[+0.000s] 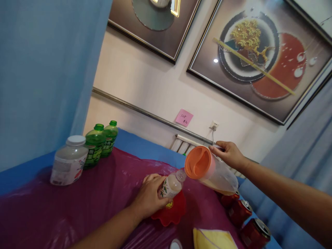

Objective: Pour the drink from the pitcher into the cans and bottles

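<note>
My left hand (pixel 149 197) is wrapped round a small clear bottle (pixel 169 185) with a leaf-patterned label. The bottle is uncapped, tilted to the right, and has cloudy liquid inside. Beneath it is a red scalloped dish (pixel 168 216). My right hand (pixel 229 154) grips the handle of a translucent pitcher (pixel 220 174) with an orange lid (pixel 198 162). The pitcher is tipped on its side, pale brownish liquid lying along its lower wall. Its lid is close to the bottle's mouth; I cannot tell whether they touch or whether liquid is flowing.
Two green bottles (pixel 94 145) and a wide white-capped jar (pixel 70 160) stand at the left. Several red cans (pixel 255 233) line the right edge. A folded yellow cloth (pixel 214 238) and a white cap (pixel 175 244) lie in front on the purple plastic cover (pixel 103 207).
</note>
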`<state>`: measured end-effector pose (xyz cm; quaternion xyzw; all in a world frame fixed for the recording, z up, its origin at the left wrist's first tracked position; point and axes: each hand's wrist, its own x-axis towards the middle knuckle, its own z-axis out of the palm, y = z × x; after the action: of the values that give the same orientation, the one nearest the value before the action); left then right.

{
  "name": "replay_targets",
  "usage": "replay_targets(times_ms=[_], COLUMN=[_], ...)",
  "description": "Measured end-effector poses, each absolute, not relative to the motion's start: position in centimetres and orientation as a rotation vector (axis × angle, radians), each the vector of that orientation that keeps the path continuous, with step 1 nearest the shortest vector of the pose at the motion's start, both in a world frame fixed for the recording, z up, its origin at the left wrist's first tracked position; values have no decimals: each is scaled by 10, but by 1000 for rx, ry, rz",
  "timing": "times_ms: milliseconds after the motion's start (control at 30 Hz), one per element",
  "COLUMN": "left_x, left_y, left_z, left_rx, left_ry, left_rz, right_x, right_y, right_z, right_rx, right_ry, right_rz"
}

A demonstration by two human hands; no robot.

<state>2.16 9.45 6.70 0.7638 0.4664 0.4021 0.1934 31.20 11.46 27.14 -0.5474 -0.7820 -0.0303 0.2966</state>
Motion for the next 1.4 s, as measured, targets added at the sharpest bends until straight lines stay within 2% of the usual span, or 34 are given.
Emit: replay_targets(times_ms=[767,933,1133,1400], left_x=[22,22,24,25], left_y=[94,95,102,113], left_z=[66,66,56,47], left_rx=[2136,2136,1938,1755], left_ry=[1301,1336,1292,1145], left_rz=[1142,1153,1219,1267], right_x=[315,325,345,353], right_y=[114,117,129,142], right_z=[259,231,177,102], right_rx=[-1410,-1364,-1297,-1271], right_ry=[-2003,-1809,-1259,-927], right_rz=[-33,132,344,398])
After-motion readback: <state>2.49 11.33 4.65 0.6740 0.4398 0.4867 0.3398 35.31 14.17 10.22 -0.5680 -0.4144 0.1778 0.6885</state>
